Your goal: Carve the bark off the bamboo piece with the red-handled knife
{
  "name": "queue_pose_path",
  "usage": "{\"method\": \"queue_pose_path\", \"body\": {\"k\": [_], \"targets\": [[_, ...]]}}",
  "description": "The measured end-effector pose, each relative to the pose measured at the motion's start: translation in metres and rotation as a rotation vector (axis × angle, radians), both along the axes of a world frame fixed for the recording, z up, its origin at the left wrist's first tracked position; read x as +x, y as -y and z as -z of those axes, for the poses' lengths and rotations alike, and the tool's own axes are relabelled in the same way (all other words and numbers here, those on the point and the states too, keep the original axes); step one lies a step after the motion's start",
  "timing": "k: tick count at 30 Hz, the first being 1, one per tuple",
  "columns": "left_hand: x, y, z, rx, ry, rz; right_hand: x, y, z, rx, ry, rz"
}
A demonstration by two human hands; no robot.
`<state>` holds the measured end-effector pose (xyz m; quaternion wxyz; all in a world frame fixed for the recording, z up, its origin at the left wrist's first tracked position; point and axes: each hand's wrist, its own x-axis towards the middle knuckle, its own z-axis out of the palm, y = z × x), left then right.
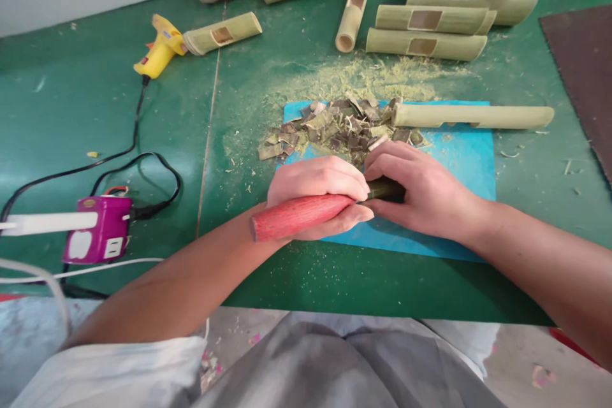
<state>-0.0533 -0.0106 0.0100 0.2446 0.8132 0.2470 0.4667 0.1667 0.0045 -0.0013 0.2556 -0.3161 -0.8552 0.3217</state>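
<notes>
My left hand (318,182) is closed around a tool with a red wooden handle (301,215). The handle's butt points left, towards my forearm, and the tool's working end is hidden by my fingers. Close against it, my right hand (418,185) curls round a dark olive piece (386,189) that looks like bamboo, mostly covered by the fingers. Both hands are above a blue sheet (444,229). Just beyond them lies a heap of bamboo bark chips (344,127), and a pale bamboo tube (507,116) with cut notches rests at the sheet's far right.
Several notched bamboo tubes (425,43) lie at the back of the green table (268,280). A yellow corded glue gun (160,51) touches a bamboo tube (239,30). A purple power adapter (98,229) with cables sits left. A brown mat (583,70) covers the right edge.
</notes>
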Motion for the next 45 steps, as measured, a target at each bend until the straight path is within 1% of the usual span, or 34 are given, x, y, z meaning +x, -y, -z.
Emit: {"method": "queue_pose_path", "body": {"k": [4, 7, 12, 15, 18, 22, 25, 27, 30, 32, 35, 39, 45], "targets": [[0.002, 0.0, -0.002, 0.002, -0.044, -0.004, 0.0, 0.0, -0.001, -0.015, 0.003, -0.009], [0.006, 0.0, -0.002, 0.033, -0.057, -0.009, 0.0, -0.001, -0.001, -0.027, 0.003, -0.014], [0.008, 0.0, 0.002, 0.087, -0.036, -0.013, 0.001, -0.001, 0.0, -0.023, -0.008, -0.019], [0.007, 0.003, 0.003, 0.102, -0.032, -0.043, 0.001, 0.0, 0.001, -0.003, -0.01, -0.015], [0.006, 0.006, 0.001, 0.078, -0.036, -0.09, 0.001, 0.0, 0.001, 0.012, -0.017, -0.021], [0.002, 0.007, -0.002, 0.059, -0.029, -0.109, 0.001, 0.0, 0.003, 0.003, -0.015, -0.018], [-0.001, 0.007, -0.002, 0.031, -0.012, -0.132, 0.0, 0.0, 0.004, 0.008, -0.023, -0.02], [-0.003, 0.007, 0.0, 0.04, -0.012, -0.126, 0.0, 0.0, 0.005, 0.017, -0.027, -0.026], [-0.003, 0.007, 0.001, 0.044, 0.075, -0.145, 0.001, 0.0, 0.004, 0.025, -0.025, -0.023], [-0.002, 0.007, -0.001, 0.001, 0.116, -0.162, 0.001, -0.001, 0.004, 0.027, -0.017, -0.025], [0.0, 0.006, -0.004, -0.033, 0.044, -0.119, 0.001, -0.001, 0.003, 0.032, -0.009, -0.028], [0.001, 0.003, -0.004, -0.025, -0.01, -0.071, 0.0, 0.0, 0.004, 0.035, -0.029, -0.024], [0.002, 0.002, -0.005, -0.013, -0.061, -0.06, -0.001, 0.0, 0.004, 0.035, -0.03, -0.015]]}}
